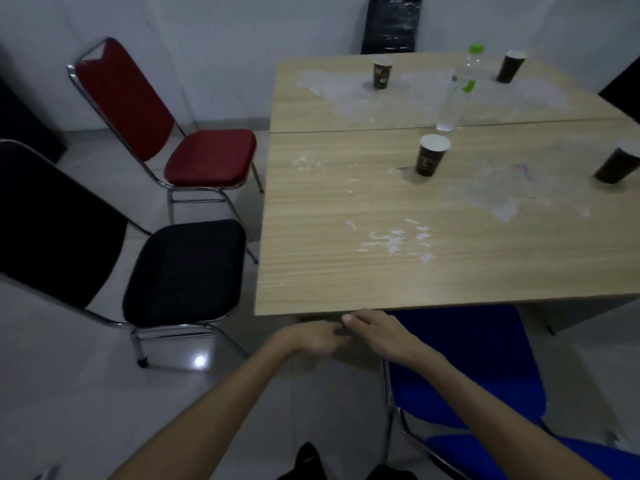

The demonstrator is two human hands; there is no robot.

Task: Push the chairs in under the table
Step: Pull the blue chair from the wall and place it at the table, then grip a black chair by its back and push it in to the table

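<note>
A light wooden table (346, 278) fills the right half of the view. A red chair (207, 157) and a black chair (183, 271) stand off its left side, their seats outside the table's edge. A blue chair (478, 358) sits at the near side, its seat partly under the tabletop. My left hand (311, 341) and my right hand (374, 329) hover together just below the table's near edge, left of the blue chair. Their fingers are loosely curled and hold nothing.
Several dark paper cups (431, 155) and a clear bottle with a green cap (457, 91) stand on the table among white spills. A black bag (389, 26) leans on the far wall. Pale tiled floor (86, 393) lies open at the left.
</note>
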